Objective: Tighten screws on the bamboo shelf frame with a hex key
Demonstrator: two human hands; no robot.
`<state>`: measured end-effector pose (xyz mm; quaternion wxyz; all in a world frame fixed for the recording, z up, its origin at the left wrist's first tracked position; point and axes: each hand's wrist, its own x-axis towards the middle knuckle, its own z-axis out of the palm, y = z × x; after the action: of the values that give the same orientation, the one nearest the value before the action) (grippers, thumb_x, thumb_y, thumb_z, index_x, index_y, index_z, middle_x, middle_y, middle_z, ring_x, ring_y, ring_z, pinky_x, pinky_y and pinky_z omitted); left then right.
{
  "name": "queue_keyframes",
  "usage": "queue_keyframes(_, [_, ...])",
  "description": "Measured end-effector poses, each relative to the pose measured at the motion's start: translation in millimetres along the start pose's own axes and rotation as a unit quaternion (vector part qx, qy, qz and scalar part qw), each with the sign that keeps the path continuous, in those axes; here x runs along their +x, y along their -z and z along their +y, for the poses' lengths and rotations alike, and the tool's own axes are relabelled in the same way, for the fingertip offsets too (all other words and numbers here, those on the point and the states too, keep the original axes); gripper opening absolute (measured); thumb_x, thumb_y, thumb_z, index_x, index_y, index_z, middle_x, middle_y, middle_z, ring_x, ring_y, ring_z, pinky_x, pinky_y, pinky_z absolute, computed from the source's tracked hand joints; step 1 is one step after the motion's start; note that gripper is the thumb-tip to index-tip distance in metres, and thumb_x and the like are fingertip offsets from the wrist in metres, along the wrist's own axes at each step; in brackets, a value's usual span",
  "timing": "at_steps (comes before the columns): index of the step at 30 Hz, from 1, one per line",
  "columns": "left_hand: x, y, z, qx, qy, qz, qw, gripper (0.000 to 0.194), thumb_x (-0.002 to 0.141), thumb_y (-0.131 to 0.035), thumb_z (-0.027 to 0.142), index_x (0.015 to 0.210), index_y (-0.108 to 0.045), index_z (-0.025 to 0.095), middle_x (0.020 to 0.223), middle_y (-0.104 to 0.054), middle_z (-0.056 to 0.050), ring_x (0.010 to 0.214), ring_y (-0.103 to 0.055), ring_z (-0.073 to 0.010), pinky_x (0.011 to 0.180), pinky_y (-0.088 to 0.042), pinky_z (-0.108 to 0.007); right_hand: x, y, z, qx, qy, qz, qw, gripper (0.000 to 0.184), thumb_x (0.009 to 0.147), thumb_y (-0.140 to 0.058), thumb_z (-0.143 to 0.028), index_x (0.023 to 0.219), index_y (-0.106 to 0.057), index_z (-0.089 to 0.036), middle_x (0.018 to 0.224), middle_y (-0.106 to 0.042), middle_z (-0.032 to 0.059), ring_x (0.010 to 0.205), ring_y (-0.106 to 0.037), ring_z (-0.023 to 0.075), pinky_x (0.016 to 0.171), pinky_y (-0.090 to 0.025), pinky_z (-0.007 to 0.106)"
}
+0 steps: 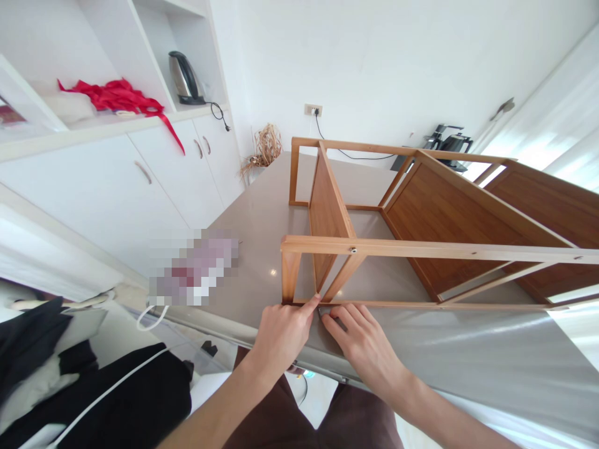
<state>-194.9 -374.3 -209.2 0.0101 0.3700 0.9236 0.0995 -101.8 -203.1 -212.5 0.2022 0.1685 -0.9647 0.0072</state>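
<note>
A wooden shelf rack [322, 244] lies on its side on the grey tabletop [253, 215], its slatless panels standing upright between the rails. My left hand [283, 330] is at the near lower rail, index finger stretched onto the joint below the first panel; its other fingers are curled at the rail and partly hidden. Just right of it, my right hand [358, 330] is closed, thumb and fingers bent together beside the same joint. A small, thin metal piece [320, 308] shows between the two hands; its kind is too small to tell. A screw head [353, 250] sits in the upper rail.
A blurred pinkish item [206, 262] lies at the table's left edge. White cabinets [163, 181] hold a kettle [185, 78] and red ribbon [116, 96]. Dried stalks [266, 146] stand at the corner; a black appliance [453, 146] is behind the rack. Dark clothing [140, 393] lies lower left.
</note>
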Motion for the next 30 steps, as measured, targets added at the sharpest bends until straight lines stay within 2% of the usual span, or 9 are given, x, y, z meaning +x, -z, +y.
queue_keyframes(9, [0.3, 1.9, 0.6, 0.000, -0.007, -0.002, 1.000, 0.040, 0.100, -0.050, 0.023, 0.137, -0.062, 0.035, 0.084, -0.081, -0.008, 0.071, -0.077, -0.0240, 0.059, -0.049, -0.028, -0.7, -0.9, 1.6, 0.006, 0.002, 0.004, 1.000, 0.022, 0.102, -0.044, -0.011, 0.104, -0.066, -0.014, 0.093, -0.064, 0.0086, 0.089, -0.057, 0.0216, 0.083, -0.044, 0.036])
queue_keyframes(17, [0.7, 1.3, 1.2, -0.008, -0.005, -0.006, 1.000, 0.040, 0.101, -0.049, 0.023, 0.138, -0.063, 0.031, 0.085, -0.081, -0.009, 0.073, -0.077, -0.0222, 0.061, -0.048, -0.025, 0.2, 0.8, 3.4, 0.002, 0.008, 0.008, 1.000, 0.020, 0.101, -0.046, -0.011, 0.104, -0.066, -0.015, 0.092, -0.064, 0.0077, 0.086, -0.057, 0.0205, 0.081, -0.043, 0.034])
queue_keyframes(25, [1.5, -0.3, 0.7, -0.004, -0.008, 0.002, 1.000, 0.041, 0.100, -0.051, 0.022, 0.138, -0.062, 0.035, 0.087, -0.081, -0.006, 0.073, -0.078, -0.0250, 0.058, -0.048, -0.028, 0.0, -1.4, 6.3, 0.047, -0.016, 0.003, 0.999, 0.024, 0.103, -0.043, -0.011, 0.104, -0.065, -0.017, 0.094, -0.064, 0.0062, 0.086, -0.055, 0.0199, 0.080, -0.041, 0.034])
queue_keyframes(30, [1.3, 0.8, 0.4, 0.004, -0.009, 0.000, 1.000, 0.040, 0.100, -0.051, 0.023, 0.138, -0.062, 0.034, 0.085, -0.081, -0.007, 0.071, -0.077, -0.0255, 0.058, -0.048, -0.029, 4.0, 6.0, 3.5, 0.000, 0.005, -0.015, 1.000, 0.023, 0.101, -0.044, -0.009, 0.105, -0.065, -0.016, 0.095, -0.063, 0.0076, 0.089, -0.054, 0.0215, 0.082, -0.041, 0.035])
